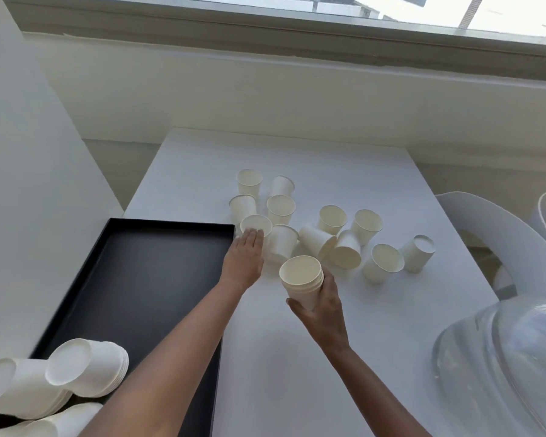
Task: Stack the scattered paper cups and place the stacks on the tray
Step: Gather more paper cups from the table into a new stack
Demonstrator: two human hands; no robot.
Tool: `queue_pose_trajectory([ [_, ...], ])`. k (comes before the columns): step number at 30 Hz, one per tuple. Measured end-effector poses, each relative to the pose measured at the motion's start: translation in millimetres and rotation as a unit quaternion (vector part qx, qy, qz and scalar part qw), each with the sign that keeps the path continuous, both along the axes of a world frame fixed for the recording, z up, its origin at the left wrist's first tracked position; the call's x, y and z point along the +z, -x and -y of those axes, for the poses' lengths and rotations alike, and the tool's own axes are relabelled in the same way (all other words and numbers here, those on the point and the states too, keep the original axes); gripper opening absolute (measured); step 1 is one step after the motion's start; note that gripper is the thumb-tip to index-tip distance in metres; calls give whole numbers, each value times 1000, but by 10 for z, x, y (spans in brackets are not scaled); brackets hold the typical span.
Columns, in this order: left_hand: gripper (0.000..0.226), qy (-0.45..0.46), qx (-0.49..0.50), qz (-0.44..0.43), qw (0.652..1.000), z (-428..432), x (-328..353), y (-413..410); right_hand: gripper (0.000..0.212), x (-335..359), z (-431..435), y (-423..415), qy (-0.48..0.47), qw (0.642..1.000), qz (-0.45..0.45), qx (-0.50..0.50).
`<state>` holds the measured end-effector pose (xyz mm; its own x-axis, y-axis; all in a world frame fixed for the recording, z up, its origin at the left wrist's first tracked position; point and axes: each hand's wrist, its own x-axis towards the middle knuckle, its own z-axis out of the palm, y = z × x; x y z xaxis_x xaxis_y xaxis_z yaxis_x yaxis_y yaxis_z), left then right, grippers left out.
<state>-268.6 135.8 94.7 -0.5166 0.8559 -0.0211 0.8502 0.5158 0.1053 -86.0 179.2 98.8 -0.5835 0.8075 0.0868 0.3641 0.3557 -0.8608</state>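
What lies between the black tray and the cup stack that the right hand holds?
In the head view, the left hand and its forearm lie between the black tray and the stack in the right hand; its fingers touch a loose cup.

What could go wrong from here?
1. The left hand reaches for a cup packed against its neighbours. Lifting it may topple them.
2. The right hand grips the stack near its base. Pressing another cup in could make it slip.
3. The lying stacks at the near end of the tray could roll.
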Motion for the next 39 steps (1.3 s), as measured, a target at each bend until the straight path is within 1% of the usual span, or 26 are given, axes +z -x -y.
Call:
queue_pose_trajectory([
  [2,54,20,-5,-21,1000,-14,-25,18,75,-14,-7,-24,1,1000,0,0],
  [4,49,17,-1,-35,999,-31,-45,38,75,-31,-13,-38,3,1000,2,0],
  [8,33,-19,9,-61,998,-48,-59,71,75,-59,-22,-24,7,1000,9,-1],
  [14,26,-70,33,-62,995,24,3,106,75,-98,-26,17,12,1000,18,4],
  [16,13,-114,42,-90,988,59,129,81,75,-110,-29,38,15,1000,21,3],
  [17,13,-143,38,-99,984,67,206,52,75,-115,-32,50,16,1000,21,2],
  [18,20,-178,30,-100,979,62,263,26,75,-119,-35,64,17,1000,21,2],
  [19,22,-206,20,-90,974,58,338,-5,75,-119,-38,85,18,1000,20,2],
  [22,16,-281,-21,-69,957,45,523,-128,72,-112,-45,156,21,1000,19,3],
  [24,13,-323,-36,-52,944,39,623,-227,72,-96,-50,204,24,1000,19,3],
  [27,21,-366,-48,-36,929,43,738,-391,73,-70,-73,253,29,999,15,-1],
  [31,3,-368,-90,-29,925,72,757,-538,73,-35,-102,291,46,999,3,-5],
  [32,2,-363,-98,-27,926,87,743,-554,72,-31,-105,288,52,999,-1,-8],
  [36,17,-354,-117,-46,927,129,690,-574,72,-34,-121,251,49,999,-9,-19],
  [39,17,-353,-124,-33,927,145,673,-582,70,-32,-141,230,46,999,-13,-23],
])
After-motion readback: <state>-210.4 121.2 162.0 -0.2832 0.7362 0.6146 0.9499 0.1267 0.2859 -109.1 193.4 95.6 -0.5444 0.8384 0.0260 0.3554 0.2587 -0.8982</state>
